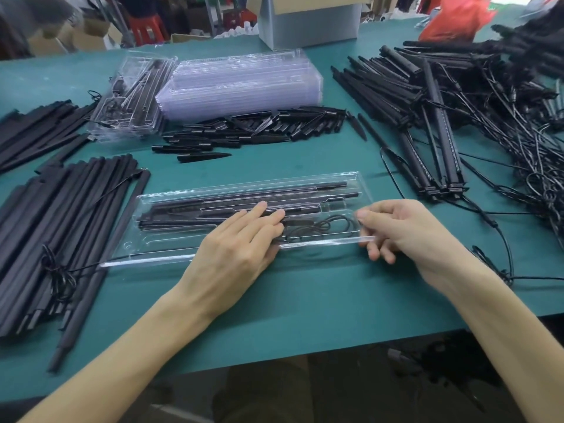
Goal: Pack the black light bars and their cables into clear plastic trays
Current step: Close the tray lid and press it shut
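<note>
Left of the tray (pixel 158 239), loose bars (pixel 61 227) wait unpacked. In the tray lie several bars (pixel 213 198), with the left hand (pixel 241 248) flat on them, fingers straight, and a coiled cable (pixel 331 225) just right of it. The right hand (pixel 406 236) pinches the tray's near rim. Right of the tray lies a large tangle (pixel 476 123) of bars and cables. This tray looks nearly filled, but most of the work is left.

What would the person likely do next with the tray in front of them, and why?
Probably press the coiled cable flat into its pocket. The light bars already lie in the clear tray, the left hand rests flat on them, the right hand pinches the tray's near edge, and the cable's loops look loose.
</note>
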The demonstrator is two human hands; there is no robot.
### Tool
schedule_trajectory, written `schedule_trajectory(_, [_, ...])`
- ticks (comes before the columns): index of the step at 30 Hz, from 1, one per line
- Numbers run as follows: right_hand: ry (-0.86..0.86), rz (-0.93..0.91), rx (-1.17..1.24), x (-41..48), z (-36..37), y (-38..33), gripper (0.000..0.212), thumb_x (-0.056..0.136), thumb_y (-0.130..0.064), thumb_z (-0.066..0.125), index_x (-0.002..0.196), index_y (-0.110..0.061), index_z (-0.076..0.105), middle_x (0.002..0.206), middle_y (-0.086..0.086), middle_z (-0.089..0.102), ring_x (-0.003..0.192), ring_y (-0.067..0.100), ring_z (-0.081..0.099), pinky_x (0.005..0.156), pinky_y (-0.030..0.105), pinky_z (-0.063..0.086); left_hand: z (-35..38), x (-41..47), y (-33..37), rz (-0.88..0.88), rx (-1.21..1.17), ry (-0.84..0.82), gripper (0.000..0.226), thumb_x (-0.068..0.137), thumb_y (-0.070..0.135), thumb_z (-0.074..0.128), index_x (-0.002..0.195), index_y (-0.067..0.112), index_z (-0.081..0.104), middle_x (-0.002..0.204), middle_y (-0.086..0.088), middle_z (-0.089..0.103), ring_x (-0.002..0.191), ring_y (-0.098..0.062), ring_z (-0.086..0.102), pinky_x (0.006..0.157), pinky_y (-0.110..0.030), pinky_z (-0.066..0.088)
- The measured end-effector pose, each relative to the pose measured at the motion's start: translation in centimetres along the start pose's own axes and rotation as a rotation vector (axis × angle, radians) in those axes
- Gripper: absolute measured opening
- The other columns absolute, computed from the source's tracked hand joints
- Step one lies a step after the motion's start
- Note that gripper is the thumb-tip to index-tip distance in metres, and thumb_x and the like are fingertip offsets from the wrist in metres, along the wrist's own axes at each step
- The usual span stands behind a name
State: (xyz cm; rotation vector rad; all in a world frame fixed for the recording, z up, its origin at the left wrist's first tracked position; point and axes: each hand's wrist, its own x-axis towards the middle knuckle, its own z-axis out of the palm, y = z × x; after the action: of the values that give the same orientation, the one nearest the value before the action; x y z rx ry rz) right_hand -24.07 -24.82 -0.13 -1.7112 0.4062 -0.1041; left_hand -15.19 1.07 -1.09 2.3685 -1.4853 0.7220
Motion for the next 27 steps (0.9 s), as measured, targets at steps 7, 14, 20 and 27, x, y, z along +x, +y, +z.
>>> schedule_trajectory(7, [-0.015,-0.008,-0.018,-0.20,0.04,0.08,0.018,0.100,-0.018,0.059,0.097,-0.001,0.064,0.064,0.005,0.063,0.056,0.028,0.050,0.039,0.019,0.038,-0.33,0.03,0.29,0.005,-0.001,-0.011,0.006,0.091,0.002,0.071,0.091,-0.003,0.068,0.124,-0.015,0.070,0.126,-0.037,0.059,0.095,-0.052,0.055])
schedule_trajectory(14, [-0.040,0.002,-0.017,-0.31,-0.01,-0.11,0.018,0.100,-0.018,0.059,0.099,-0.001,0.065,0.065,0.005,0.064,0.052,0.022,0.053,0.043,0.019,0.042,-0.47,0.00,0.30,0.036,0.009,-0.004,0.009,0.090,0.002,0.072,0.083,-0.002,0.067,0.126,-0.016,0.068,0.122,-0.039,0.062,0.090,-0.053,0.057])
schedule_trajectory(20, [-0.087,0.043,0.003,-0.51,-0.27,-0.53,0.015,0.100,-0.009,0.053,0.106,0.002,0.062,0.068,0.008,0.064,0.053,0.019,0.057,0.044,0.020,0.045,-0.43,-0.04,0.23,0.004,-0.022,-0.026,0.006,0.089,0.003,0.072,0.091,-0.002,0.070,0.124,-0.013,0.070,0.122,-0.035,0.062,0.091,-0.051,0.057])
schedule_trajectory(27, [-0.023,0.036,0.003,-0.49,0.33,-0.61,0.014,0.097,-0.003,0.051,0.105,0.002,0.062,0.064,0.007,0.062,0.048,0.019,0.052,0.040,0.020,0.041,-0.33,-0.06,0.23,-0.022,-0.019,-0.015,0.018,0.091,0.004,0.069,0.108,-0.004,0.071,0.116,-0.011,0.073,0.123,-0.033,0.062,0.092,-0.050,0.057])
